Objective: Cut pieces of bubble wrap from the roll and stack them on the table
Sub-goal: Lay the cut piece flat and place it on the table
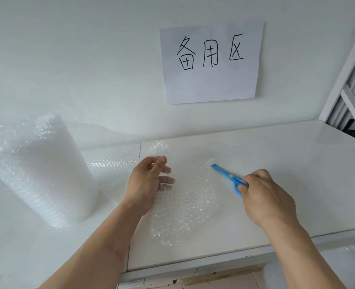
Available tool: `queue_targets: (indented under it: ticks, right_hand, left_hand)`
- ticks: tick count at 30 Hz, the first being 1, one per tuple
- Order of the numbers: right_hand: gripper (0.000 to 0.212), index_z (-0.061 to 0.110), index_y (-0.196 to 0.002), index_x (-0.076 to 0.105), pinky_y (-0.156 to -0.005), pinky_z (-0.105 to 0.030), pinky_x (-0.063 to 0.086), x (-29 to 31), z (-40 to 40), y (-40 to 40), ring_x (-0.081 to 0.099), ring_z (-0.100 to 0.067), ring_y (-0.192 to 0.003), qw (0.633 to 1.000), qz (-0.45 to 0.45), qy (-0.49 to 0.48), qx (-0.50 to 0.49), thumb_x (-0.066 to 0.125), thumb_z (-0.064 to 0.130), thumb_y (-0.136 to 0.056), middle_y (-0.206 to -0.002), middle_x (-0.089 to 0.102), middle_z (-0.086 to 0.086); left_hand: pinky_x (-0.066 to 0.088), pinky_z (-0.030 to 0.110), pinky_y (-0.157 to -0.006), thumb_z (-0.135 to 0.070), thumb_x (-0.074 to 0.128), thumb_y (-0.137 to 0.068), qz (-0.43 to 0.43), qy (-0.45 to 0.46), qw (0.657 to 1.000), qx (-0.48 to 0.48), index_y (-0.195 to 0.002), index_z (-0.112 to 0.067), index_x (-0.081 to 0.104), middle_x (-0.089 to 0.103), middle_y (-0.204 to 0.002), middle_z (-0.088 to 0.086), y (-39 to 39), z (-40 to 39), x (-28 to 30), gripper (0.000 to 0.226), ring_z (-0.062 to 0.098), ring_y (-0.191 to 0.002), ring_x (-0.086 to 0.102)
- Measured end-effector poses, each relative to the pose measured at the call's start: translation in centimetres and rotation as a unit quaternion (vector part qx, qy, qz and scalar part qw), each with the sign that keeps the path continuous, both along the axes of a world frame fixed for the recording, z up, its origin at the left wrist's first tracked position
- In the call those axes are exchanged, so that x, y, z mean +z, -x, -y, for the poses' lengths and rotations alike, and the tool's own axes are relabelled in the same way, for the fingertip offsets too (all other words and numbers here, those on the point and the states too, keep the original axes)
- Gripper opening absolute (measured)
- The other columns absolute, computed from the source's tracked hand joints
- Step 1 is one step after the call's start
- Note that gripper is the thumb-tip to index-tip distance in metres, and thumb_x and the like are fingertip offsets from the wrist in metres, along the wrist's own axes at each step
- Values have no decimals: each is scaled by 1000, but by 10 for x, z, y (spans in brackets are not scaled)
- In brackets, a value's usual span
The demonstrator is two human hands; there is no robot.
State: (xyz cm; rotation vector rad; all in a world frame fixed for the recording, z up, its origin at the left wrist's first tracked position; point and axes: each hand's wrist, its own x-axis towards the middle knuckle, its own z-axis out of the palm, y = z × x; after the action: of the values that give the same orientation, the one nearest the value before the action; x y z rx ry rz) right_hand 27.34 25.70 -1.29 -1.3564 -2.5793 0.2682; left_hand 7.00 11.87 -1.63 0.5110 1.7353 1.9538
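Note:
A big roll of clear bubble wrap point(40, 170) stands upright at the left of the white table point(287, 163), with its loose end trailing right along the wall. My left hand point(149, 182) pinches the edge of a bubble wrap sheet point(185, 205) between thumb and fingers; the sheet hangs from the hand down onto the table in front of me. My right hand point(264, 195) grips the handles of blue scissors point(227, 176) with a yellow pivot. The blades are together, pointing up-left, just right of the sheet.
A paper sign point(211, 63) with handwritten characters is stuck to the white wall. A white window frame point(352, 94) stands at the far right. The table's front edge point(193, 268) runs below my arms, with floor beyond it.

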Motion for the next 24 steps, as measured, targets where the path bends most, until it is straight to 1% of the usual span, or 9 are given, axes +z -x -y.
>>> queue_targets:
  ticks: [3,5,7,10,12,15,19,21,24]
  right_hand:
    - [27,27,-121,56,-71,-31,49,1,3,0,62,-23,-92,998,-56,-16,25,42,35,-100,-123,46,7]
    - [36,31,-131,55,-80,-31,47,0,7,1,58,-20,-101,985,-131,-39,108,55,31,-95,-126,48,8]
    - [49,35,-137,51,-90,-28,42,-3,12,5,49,-17,-112,970,-141,-30,195,63,28,-91,-129,47,10]
    - [60,48,-140,40,-94,-20,36,-8,20,10,41,-4,-115,959,-121,46,251,67,39,-87,-128,38,22]
    - [60,52,-136,42,-97,-21,37,-8,23,12,42,2,-112,949,-138,84,272,70,44,-83,-122,38,26]
    - [47,55,-122,56,-99,-16,33,-4,23,11,41,6,-115,938,-162,109,285,74,46,-79,-118,41,27]
    - [28,56,-93,64,-89,-11,37,-3,24,6,50,9,-104,920,-177,200,285,79,44,-72,-106,53,31]
    - [31,49,-95,69,-88,-13,42,-2,23,1,56,8,-97,904,-184,270,277,83,38,-69,-99,62,30]
    - [40,40,-101,72,-90,-15,49,2,21,-9,64,2,-102,860,-196,384,274,87,39,-64,-102,73,12]
  left_hand:
    - [48,30,-50,-25,61,-96,8,-2,1000,1,-96,-9,61,63,-83,10,-1,-1,0,16,23,-55,64]
    - [47,28,-48,-26,60,-97,21,-4,1000,11,-97,-8,61,63,-84,10,0,0,2,18,23,-53,64]
    - [46,26,-44,-24,57,-99,45,-13,999,24,-98,-5,59,61,-84,12,3,3,4,19,22,-51,64]
    - [47,25,-41,-24,54,-100,67,-17,997,32,-100,-3,57,59,-85,14,5,5,7,20,21,-50,64]
    - [47,26,-41,-25,55,-100,66,-8,997,34,-98,-4,58,59,-85,14,4,4,7,21,22,-50,64]
    - [44,24,-39,-27,55,-100,49,11,998,42,-96,-5,59,59,-83,12,0,2,6,23,22,-50,62]
    - [39,21,-35,-27,57,-99,2,57,997,60,-99,0,60,60,-78,10,-6,3,6,27,21,-48,59]
    - [42,25,-39,-26,58,-99,-8,56,996,65,-98,1,60,60,-75,10,-7,3,4,27,22,-48,57]
    - [45,26,-44,-22,58,-98,-38,78,994,62,-95,-3,62,60,-74,9,-10,6,2,20,21,-48,57]
